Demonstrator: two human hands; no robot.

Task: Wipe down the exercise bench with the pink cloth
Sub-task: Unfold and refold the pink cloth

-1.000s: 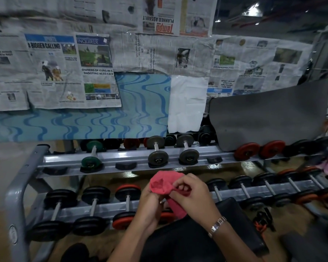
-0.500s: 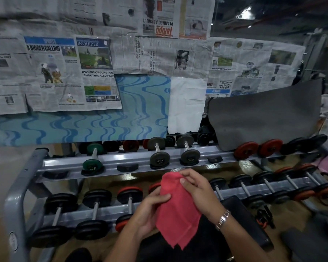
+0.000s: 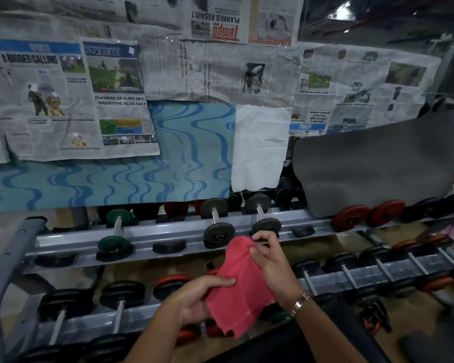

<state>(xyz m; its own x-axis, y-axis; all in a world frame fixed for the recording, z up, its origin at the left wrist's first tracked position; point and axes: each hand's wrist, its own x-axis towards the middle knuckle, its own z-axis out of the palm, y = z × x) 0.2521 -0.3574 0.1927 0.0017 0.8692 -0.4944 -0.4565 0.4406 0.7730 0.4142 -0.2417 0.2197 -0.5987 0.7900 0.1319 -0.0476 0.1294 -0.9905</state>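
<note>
The pink cloth hangs spread out in the air between both hands, in front of the dumbbell rack. My right hand pinches its top corner between thumb and fingers. My left hand grips its left edge lower down. The black padded exercise bench lies below my forearms at the bottom of the view, mostly hidden by my arms. The cloth is above the bench and does not touch it.
A grey two-tier dumbbell rack stands just beyond the bench, loaded with black, green and red dumbbells. A dark grey mat leans on its right end. Newspaper covers the wall behind. Another dark pad lies at the lower right.
The cloth went from bunched between both hands to unfolded and hanging. My right hand has lifted its top corner; my left hand has shifted down to the left edge.
</note>
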